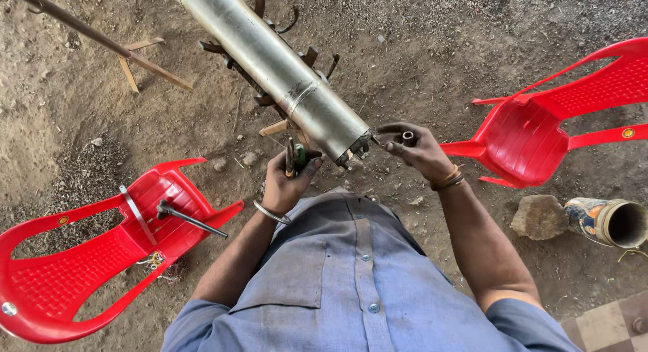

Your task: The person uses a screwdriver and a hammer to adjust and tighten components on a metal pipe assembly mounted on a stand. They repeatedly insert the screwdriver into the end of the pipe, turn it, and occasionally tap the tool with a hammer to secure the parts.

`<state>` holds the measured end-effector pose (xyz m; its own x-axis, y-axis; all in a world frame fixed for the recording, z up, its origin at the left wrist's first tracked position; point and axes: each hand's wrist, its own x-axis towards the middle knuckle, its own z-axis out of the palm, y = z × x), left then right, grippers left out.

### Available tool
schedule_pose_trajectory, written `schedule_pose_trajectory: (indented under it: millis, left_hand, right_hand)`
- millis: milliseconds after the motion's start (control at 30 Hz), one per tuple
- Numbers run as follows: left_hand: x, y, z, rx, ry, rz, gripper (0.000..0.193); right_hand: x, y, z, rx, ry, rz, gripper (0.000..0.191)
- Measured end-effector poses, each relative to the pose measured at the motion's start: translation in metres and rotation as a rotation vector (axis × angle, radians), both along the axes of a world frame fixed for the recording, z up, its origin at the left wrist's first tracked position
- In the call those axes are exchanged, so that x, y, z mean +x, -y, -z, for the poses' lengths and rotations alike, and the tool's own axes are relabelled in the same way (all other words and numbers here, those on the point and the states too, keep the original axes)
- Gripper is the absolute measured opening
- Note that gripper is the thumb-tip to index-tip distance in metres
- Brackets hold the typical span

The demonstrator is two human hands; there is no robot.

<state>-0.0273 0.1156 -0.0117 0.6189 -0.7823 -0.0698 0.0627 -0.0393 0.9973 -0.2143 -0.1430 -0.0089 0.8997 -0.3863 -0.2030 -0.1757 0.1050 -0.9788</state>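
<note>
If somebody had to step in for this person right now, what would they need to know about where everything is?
Left hand: closed around a green-handled tool, held just beside the open end of the long metal cylinder.
Right hand: pinching a small metal sleeve near that same end.
The cylinder lies tilted on a metal stand over bare dirt.
A long-handled metal tool and a strap lie on the left red chair; the right red chair holds nothing.
The sleeve is not yet on the cylinder.

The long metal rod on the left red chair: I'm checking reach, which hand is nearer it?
Left. The left hand is just right of the metal rod; the right hand is farther right, beyond the steel cylinder.
</note>
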Motion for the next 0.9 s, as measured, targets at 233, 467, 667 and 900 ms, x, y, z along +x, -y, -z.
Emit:
schedule_pose_trajectory:
  millis: [233, 467, 667, 900]
  left_hand:
    - [0.010, 0.003, -0.032, -0.073, 0.645, 0.050, 0.055]
    - [0.038, 0.019, -0.059, 0.097, 0.897, 0.218, 0.073]
    - [0.047, 0.029, -0.059, 0.044, 0.903, 0.195, 0.071]
    - [0.048, 0.044, -0.083, 0.202, 0.914, 0.207, 0.050]
  right_hand:
    - [0.047, 0.018, -0.044, -0.523, -0.106, -0.326, 0.042]
    - [0.083, 0.034, -0.029, -0.392, -0.384, -0.578, 0.028]
    - [0.071, 0.040, 0.004, 0.043, -0.245, -0.536, 0.023]
    - [0.068, 0.010, 0.019, 0.624, -0.105, -0.460, 0.030]
